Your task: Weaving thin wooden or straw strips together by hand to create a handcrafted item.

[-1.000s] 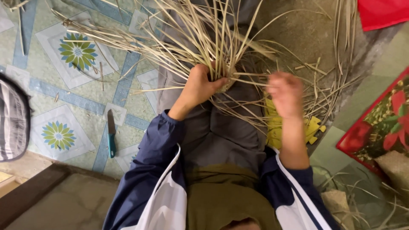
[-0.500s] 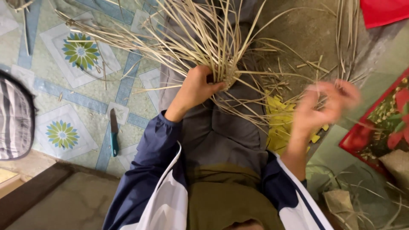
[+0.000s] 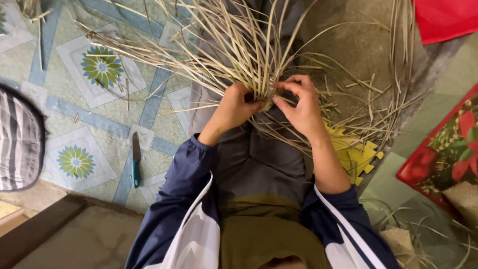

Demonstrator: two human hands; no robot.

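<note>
My left hand (image 3: 233, 107) is closed around the gathered middle of the straw bundle (image 3: 249, 55), which sits over my lap, just above my grey trousers (image 3: 259, 159). I grip there because that is where the strips cross and bunch; from that knot the loose ends fan out far and to both sides, some trailing over the tiled floor (image 3: 74, 99) to the left. My right hand (image 3: 301, 107) meets the same knot from the right, its fingers (image 3: 284, 102) curled narrow and pinching at a few strips beside the left thumb; how many strips they hold I cannot tell, since the bundle hides the tips. Holding the core with one hand steadies it, so the other can work single strips without the whole fan shifting. A knife (image 3: 135, 159) with a teal handle lies on the floor to the near left, well apart from both hands, blade pointing far. At the left edge lies a striped grey cloth (image 3: 17, 139). Under my right forearm a yellow foam piece (image 3: 356, 154) with toothed edges peeks out, with cut scraps scattered about it. At the right edge there is a red mat (image 3: 443, 154) with a flower pattern, and in the far right corner a plain red sheet (image 3: 443, 17). I see no packages, labels or signs.
</note>
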